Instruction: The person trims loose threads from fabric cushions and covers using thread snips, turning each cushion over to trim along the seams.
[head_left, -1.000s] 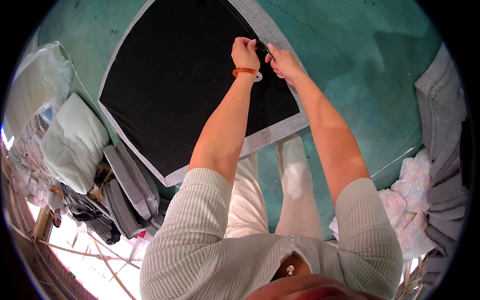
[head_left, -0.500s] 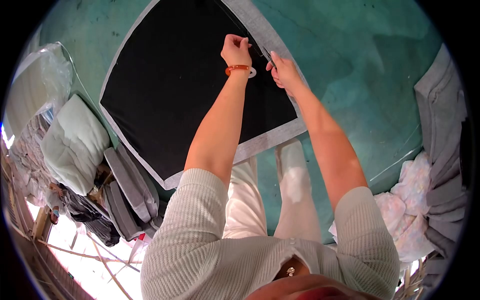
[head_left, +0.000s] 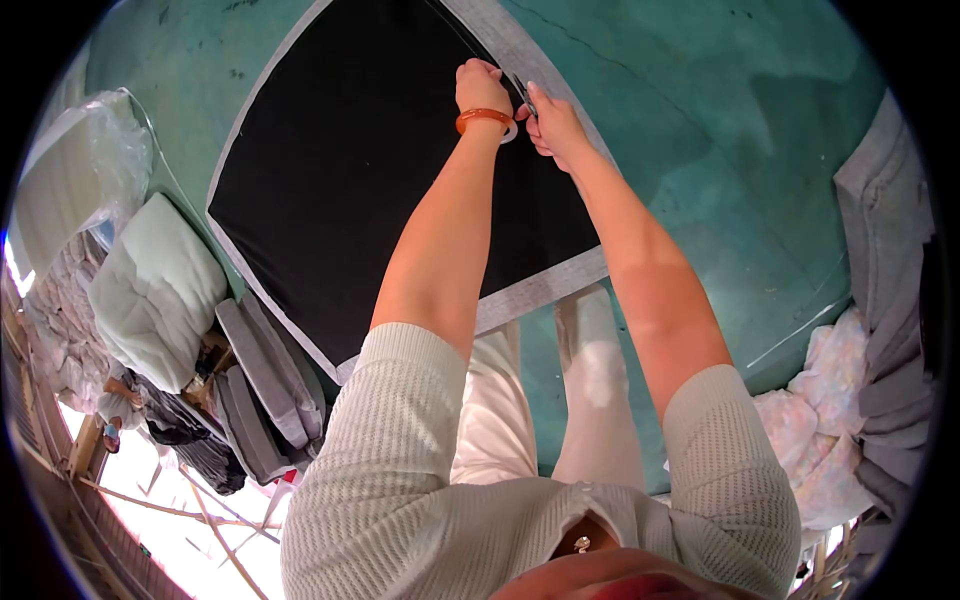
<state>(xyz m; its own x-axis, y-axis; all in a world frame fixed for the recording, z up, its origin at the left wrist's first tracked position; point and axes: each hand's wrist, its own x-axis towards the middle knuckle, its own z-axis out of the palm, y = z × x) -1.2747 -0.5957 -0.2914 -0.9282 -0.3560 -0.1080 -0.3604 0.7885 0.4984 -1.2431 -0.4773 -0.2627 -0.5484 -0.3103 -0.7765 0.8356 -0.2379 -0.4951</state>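
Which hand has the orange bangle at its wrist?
The left hand: an orange bangle circles its wrist, with a white ring beside it. The right hand, bare at the wrist, holds a small dark tool.

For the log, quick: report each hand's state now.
Left hand: fingers curled closed over the black fabric panel; any grip cannot be told.
Right hand: closed on a small, dark, slender tool.

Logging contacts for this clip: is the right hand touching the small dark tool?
Touching: in the head view, the right hand has its fingers closed on the small dark tool.
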